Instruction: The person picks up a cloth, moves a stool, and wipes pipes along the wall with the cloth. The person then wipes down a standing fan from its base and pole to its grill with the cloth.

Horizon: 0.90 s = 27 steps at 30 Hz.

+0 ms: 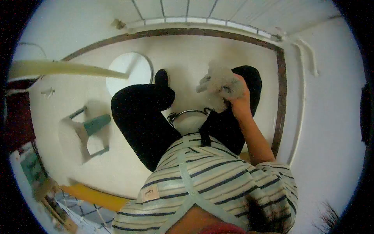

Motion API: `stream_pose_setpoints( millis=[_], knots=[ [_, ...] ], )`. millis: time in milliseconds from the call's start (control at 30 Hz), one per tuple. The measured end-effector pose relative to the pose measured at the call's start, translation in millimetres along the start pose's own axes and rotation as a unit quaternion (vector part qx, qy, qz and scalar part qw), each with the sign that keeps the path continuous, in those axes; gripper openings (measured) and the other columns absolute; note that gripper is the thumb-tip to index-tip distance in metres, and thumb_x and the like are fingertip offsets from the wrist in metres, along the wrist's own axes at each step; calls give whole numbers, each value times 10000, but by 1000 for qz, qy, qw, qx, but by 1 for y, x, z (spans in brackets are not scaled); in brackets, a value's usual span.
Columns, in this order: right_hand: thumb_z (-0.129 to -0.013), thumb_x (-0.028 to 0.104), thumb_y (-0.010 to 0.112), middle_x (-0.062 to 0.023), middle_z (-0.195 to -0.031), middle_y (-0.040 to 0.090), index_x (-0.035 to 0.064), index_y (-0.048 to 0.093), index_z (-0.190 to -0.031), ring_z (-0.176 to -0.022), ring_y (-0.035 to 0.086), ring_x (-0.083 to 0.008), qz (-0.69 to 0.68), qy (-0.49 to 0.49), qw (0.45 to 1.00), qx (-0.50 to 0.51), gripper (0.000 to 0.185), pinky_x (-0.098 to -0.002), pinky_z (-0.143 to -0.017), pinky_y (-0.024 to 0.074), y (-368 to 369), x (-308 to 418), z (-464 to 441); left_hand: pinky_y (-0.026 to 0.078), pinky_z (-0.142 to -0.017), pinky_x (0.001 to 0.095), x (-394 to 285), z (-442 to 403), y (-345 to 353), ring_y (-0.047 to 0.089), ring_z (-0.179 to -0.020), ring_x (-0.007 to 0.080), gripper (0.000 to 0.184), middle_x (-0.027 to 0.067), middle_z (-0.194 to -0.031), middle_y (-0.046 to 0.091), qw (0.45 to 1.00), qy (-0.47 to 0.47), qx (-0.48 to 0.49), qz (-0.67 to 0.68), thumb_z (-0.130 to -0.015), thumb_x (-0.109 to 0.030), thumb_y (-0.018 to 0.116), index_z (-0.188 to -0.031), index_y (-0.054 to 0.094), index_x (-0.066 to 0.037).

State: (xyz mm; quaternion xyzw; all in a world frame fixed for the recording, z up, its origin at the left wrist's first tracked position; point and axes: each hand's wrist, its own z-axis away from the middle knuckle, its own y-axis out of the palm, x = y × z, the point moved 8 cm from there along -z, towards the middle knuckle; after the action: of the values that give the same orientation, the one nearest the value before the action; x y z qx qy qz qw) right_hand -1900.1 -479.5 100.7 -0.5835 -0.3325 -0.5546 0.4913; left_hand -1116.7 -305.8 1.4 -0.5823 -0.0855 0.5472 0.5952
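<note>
My right hand (pixel 242 97) is closed around a bunched grey cloth (pixel 222 84), held over my right knee. The cloth is crumpled and blurred, with one end sticking out to the left. Its folds hide some of my fingers. No part of my left hand shows. Black trousers cover my bent legs, spread apart, and between them is a curved metal handle (pixel 189 112).
A round white base (pixel 134 74) with a pale pole (pixel 89 70) stands at upper left. Below it is a beige and green stool (pixel 74 138). A dark border (pixel 280 97) edges the floor at right, beside a white wall with a cable (pixel 303 105).
</note>
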Motion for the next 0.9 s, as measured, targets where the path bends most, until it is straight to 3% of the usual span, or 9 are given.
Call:
stream_pose_setpoints(
  millis=[67,300,333,500,567,900],
  knots=[
    [-721,50,668,-22,-1033,562,49,500,-1110,-953,529,-140,11,2,1000,-2,424,-283,-844,423,2,-1,-3,408,-836,365,-3,1,-15,524,-964,287,220,179,-1023,556,1000,5,-14,-7,-851,-75,462,-1048,510,9],
    [-723,63,648,-54,-1073,545,37,477,-1131,-980,521,-161,-44,38,998,25,443,-294,-873,406,20,-17,-11,411,-825,368,-1,18,-57,528,-955,292,211,179,-1011,560,998,-7,-55,-36,-849,-77,459,-1035,517,4],
    [-730,80,638,-54,-1068,546,30,471,-1135,-982,519,-164,-11,-19,999,30,441,-296,-877,402,24,-10,-12,412,-824,369,-2,21,-62,528,-953,293,210,179,-1009,561,997,-7,-60,-38,-849,-78,459,-1033,518,4],
    [-729,98,642,-70,-1076,540,19,454,-1157,-993,518,-189,18,-17,999,44,474,-310,-876,405,28,-11,-11,414,-816,371,-3,25,-81,531,-947,296,204,179,-1000,564,996,-12,-75,-42,-848,-79,456,-1023,524,0],
    [-727,86,642,-77,-1094,529,21,448,-1161,-1005,511,-189,-41,14,998,55,480,-307,-871,408,34,-14,-11,415,-813,372,1,29,-85,532,-944,298,202,179,-997,565,996,-14,-81,-41,-847,-80,456,-1019,526,-1],
    [-721,42,622,-80,-1102,523,18,433,-1190,-1013,505,-196,-42,-64,994,80,507,-322,-865,411,50,33,3,419,-798,377,-8,42,-104,537,-931,305,193,179,-980,571,994,8,-97,-45,-845,-83,451,-1000,537,-8]
  ],
)
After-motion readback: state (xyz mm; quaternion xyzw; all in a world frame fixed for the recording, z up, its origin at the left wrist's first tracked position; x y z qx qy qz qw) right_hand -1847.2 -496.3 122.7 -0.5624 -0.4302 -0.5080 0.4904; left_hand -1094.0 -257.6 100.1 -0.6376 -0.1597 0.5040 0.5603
